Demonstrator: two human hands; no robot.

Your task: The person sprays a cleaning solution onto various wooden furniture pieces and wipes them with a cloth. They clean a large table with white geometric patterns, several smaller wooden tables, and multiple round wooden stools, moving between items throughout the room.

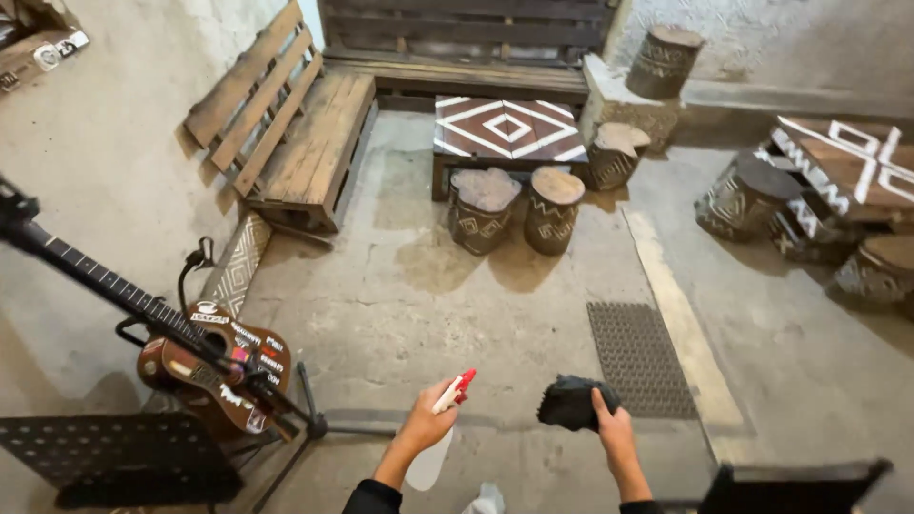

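The left hand (426, 425) grips a spray bottle (440, 428); the right hand (614, 433) holds a dark cloth (571, 402) above the floor grate (640, 359)

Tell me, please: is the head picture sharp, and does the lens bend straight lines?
Head view: soft, even light, no glare; wide-angle lens bows the wooden pallet bench outward; the left hand with the white red-nozzled spray bottle and the right hand with the black cloth look slightly soft.

Left hand (426, 425) grips spray bottle (440, 428) with red nozzle; right hand (614, 433) holds dark cloth (569, 402), above concrete floor (428, 295) beside guitar (214, 366).
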